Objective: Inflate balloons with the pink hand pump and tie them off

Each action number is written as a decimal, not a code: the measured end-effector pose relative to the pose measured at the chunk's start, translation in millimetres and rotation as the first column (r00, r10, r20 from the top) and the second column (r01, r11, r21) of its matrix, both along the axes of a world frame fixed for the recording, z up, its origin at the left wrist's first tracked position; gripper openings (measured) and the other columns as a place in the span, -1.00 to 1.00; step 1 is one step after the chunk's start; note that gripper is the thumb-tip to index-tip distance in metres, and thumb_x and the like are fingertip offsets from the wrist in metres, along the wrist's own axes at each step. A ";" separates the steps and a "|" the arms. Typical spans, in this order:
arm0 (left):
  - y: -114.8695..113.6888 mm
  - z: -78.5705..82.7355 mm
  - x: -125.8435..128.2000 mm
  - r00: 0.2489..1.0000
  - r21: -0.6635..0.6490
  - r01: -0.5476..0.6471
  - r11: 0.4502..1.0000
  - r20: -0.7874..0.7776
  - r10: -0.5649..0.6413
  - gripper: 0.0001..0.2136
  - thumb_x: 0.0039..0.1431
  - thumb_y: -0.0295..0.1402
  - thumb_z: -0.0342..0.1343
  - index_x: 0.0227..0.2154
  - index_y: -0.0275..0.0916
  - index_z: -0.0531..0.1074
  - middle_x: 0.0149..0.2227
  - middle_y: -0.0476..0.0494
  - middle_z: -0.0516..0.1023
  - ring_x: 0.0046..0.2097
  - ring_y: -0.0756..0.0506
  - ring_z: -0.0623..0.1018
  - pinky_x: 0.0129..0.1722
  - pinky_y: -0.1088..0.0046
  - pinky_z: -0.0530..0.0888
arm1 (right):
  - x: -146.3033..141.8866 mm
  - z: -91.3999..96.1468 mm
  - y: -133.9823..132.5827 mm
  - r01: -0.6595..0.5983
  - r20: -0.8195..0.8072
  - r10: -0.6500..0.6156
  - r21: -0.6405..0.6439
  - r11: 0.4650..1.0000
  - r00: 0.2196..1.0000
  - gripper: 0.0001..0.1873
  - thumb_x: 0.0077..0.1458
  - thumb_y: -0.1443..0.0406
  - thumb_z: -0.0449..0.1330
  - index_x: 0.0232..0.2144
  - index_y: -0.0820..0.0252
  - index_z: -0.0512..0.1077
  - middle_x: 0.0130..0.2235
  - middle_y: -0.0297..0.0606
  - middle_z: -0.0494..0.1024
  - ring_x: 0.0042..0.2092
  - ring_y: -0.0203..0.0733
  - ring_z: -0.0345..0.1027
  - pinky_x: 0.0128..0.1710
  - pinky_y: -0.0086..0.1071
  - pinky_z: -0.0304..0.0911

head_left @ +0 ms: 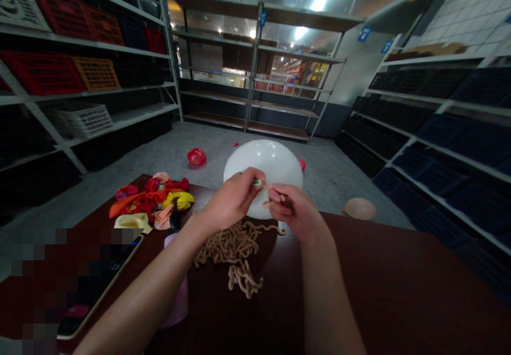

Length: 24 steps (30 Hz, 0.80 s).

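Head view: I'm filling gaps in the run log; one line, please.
left hand: closed, at white balloon | right hand: pinching tan cord | cord pile: on table | limp balloons: table's left

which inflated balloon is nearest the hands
The big white balloon, just beyond the left hand and right hand; the smaller red balloons and pale balloon lie farther off on the floor.
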<state>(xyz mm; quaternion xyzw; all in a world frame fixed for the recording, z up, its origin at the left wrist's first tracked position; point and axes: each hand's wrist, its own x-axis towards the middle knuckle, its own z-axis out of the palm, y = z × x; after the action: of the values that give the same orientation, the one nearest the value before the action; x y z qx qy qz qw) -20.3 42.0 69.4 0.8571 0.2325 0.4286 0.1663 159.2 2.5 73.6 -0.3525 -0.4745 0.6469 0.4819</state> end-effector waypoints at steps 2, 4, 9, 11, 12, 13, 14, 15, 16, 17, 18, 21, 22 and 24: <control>-2.5 0.1 2.1 0.999 0.074 -0.010 0.997 -0.040 0.013 -0.85 0.40 -0.45 -0.13 -0.05 -0.25 0.27 -0.20 -0.22 0.51 -0.17 -0.18 0.51 -0.16 0.28 0.42 | -3.0 0.5 -1.1 0.003 0.029 -0.004 0.013 1.000 1.000 -0.67 0.08 0.12 0.17 -0.61 0.13 0.25 -0.72 -0.59 0.00 -0.66 -0.47 -0.23 -0.65 -0.49 -0.25; -5.2 2.6 2.2 0.997 0.160 0.000 0.987 -0.077 0.012 -0.80 0.34 -0.50 -0.10 -0.02 -0.27 0.25 -0.14 -0.27 0.49 -0.11 -0.21 0.49 -0.09 0.21 0.41 | -4.3 1.8 -3.4 0.002 0.044 -0.004 0.033 0.999 0.999 -0.67 0.09 0.09 0.18 -0.58 0.14 0.28 -0.73 -0.59 0.04 -0.67 -0.47 -0.19 -0.65 -0.49 -0.22; -0.9 3.0 0.5 0.991 0.281 -0.021 0.959 -0.118 0.057 -0.86 0.37 -0.50 -0.06 -0.05 -0.31 0.27 -0.13 -0.30 0.47 -0.13 -0.19 0.49 -0.11 0.21 0.43 | 0.4 6.8 -12.0 -0.046 0.132 0.033 0.099 0.994 0.991 -0.68 0.18 0.04 0.18 -0.44 0.14 0.38 -0.70 -0.53 0.25 -0.65 -0.41 0.10 -0.60 -0.48 0.04; 4.6 -1.8 0.2 0.987 0.328 -0.047 0.943 -0.130 0.094 -0.91 0.42 -0.47 -0.07 -0.09 -0.31 0.28 -0.18 -0.27 0.47 -0.17 -0.17 0.49 -0.14 0.23 0.44 | 2.4 7.6 -13.9 -0.067 0.178 0.045 0.120 0.991 0.983 -0.67 0.21 0.03 0.16 -0.38 0.16 0.41 -0.67 -0.48 0.34 -0.62 -0.38 0.21 -0.55 -0.46 0.13; 7.4 -4.6 0.0 0.984 0.351 -0.057 0.935 -0.138 0.112 -0.91 0.43 -0.47 -0.08 -0.11 -0.31 0.29 -0.20 -0.26 0.47 -0.18 -0.17 0.48 -0.15 0.24 0.44 | 3.1 7.7 -14.3 -0.074 0.193 0.048 0.127 0.989 0.980 -0.66 0.22 0.02 0.16 -0.35 0.17 0.42 -0.66 -0.46 0.38 -0.61 -0.37 0.25 -0.54 -0.46 0.16; 9.8 -7.2 -0.2 0.981 0.368 -0.067 0.927 -0.144 0.128 -0.91 0.43 -0.47 -0.09 -0.13 -0.31 0.30 -0.21 -0.26 0.47 -0.19 -0.17 0.48 -0.16 0.24 0.44 | 3.6 7.5 -14.3 -0.080 0.203 0.053 0.129 0.988 0.978 -0.65 0.22 0.01 0.16 -0.32 0.18 0.44 -0.64 -0.45 0.41 -0.59 -0.35 0.29 -0.53 -0.45 0.18; 11.8 -9.4 -0.5 0.979 0.379 -0.076 0.922 -0.146 0.141 -0.91 0.43 -0.47 -0.10 -0.14 -0.31 0.30 -0.22 -0.25 0.46 -0.20 -0.17 0.48 -0.17 0.24 0.45 | 3.9 7.3 -14.2 -0.087 0.208 0.058 0.131 0.988 0.976 -0.63 0.22 0.00 0.16 -0.28 0.20 0.45 -0.63 -0.43 0.43 -0.58 -0.34 0.32 -0.52 -0.45 0.19; 13.3 -11.2 -0.9 0.978 0.384 -0.080 0.920 -0.147 0.146 -0.91 0.44 -0.46 -0.10 -0.15 -0.30 0.30 -0.22 -0.25 0.46 -0.20 -0.17 0.47 -0.18 0.24 0.45 | 4.3 7.1 -14.2 -0.097 0.211 0.068 0.131 0.987 0.975 -0.61 0.22 -0.01 0.16 -0.24 0.22 0.46 -0.62 -0.42 0.45 -0.57 -0.33 0.34 -0.51 -0.44 0.21; 14.3 -12.4 -1.3 0.979 0.382 -0.077 0.921 -0.146 0.143 -0.91 0.44 -0.45 -0.10 -0.15 -0.30 0.29 -0.22 -0.25 0.46 -0.20 -0.18 0.47 -0.18 0.24 0.45 | 4.9 6.9 -14.4 -0.115 0.214 0.085 0.131 0.985 0.973 -0.59 0.22 -0.01 0.16 -0.20 0.24 0.47 -0.61 -0.40 0.47 -0.56 -0.32 0.36 -0.50 -0.43 0.23; 14.8 -13.1 -1.6 0.981 0.378 -0.067 0.923 -0.142 0.130 -0.91 0.45 -0.42 -0.10 -0.15 -0.29 0.28 -0.22 -0.24 0.46 -0.19 -0.18 0.48 -0.18 0.24 0.45 | 5.8 6.9 -14.9 -0.135 0.219 0.105 0.129 0.982 0.970 -0.57 0.23 0.00 0.16 -0.16 0.26 0.48 -0.59 -0.38 0.49 -0.54 -0.30 0.38 -0.48 -0.42 0.25; 15.0 -13.2 -1.9 0.984 0.372 -0.053 0.927 -0.137 0.112 -0.91 0.45 -0.40 -0.09 -0.14 -0.28 0.28 -0.21 -0.24 0.46 -0.19 -0.18 0.48 -0.18 0.24 0.45 | 7.0 7.1 -15.7 -0.154 0.228 0.122 0.126 0.980 0.966 -0.56 0.24 0.00 0.15 -0.13 0.27 0.48 -0.58 -0.37 0.51 -0.53 -0.29 0.40 -0.46 -0.41 0.27; 13.5 -11.1 -2.4 0.991 0.327 0.008 0.945 -0.131 0.037 -0.91 0.46 -0.38 -0.09 -0.16 -0.27 0.26 -0.22 -0.24 0.46 -0.20 -0.16 0.48 -0.19 0.25 0.44 | 12.2 8.2 -19.4 -0.193 0.261 0.156 0.122 0.974 0.953 -0.56 0.24 0.00 0.15 -0.14 0.28 0.48 -0.54 -0.33 0.54 -0.48 -0.27 0.46 -0.42 -0.39 0.31; 12.5 -9.7 -2.6 0.993 0.294 0.033 0.955 -0.120 0.003 -0.92 0.46 -0.39 -0.09 -0.17 -0.27 0.26 -0.22 -0.23 0.45 -0.21 -0.15 0.48 -0.19 0.27 0.43 | 13.9 8.8 -20.8 -0.200 0.277 0.161 0.120 0.972 0.947 -0.57 0.24 0.00 0.15 -0.16 0.27 0.48 -0.53 -0.31 0.56 -0.47 -0.26 0.47 -0.41 -0.38 0.32; 9.7 -6.7 -2.7 0.996 0.221 0.084 0.972 -0.059 -0.073 -0.94 0.45 -0.42 -0.08 -0.19 -0.25 0.26 -0.23 -0.21 0.45 -0.21 -0.12 0.48 -0.21 0.31 0.42 | 16.6 10.4 -23.4 -0.208 0.312 0.162 0.121 0.971 0.936 -0.59 0.25 0.01 0.13 -0.15 0.25 0.46 -0.51 -0.30 0.58 -0.45 -0.26 0.49 -0.41 -0.39 0.33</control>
<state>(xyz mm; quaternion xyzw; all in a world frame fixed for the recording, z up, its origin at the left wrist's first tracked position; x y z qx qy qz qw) -23.0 51.8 62.7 0.8894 0.1530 0.4233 0.0800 175.8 -20.9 84.0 -0.3626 -0.6211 0.5903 0.3665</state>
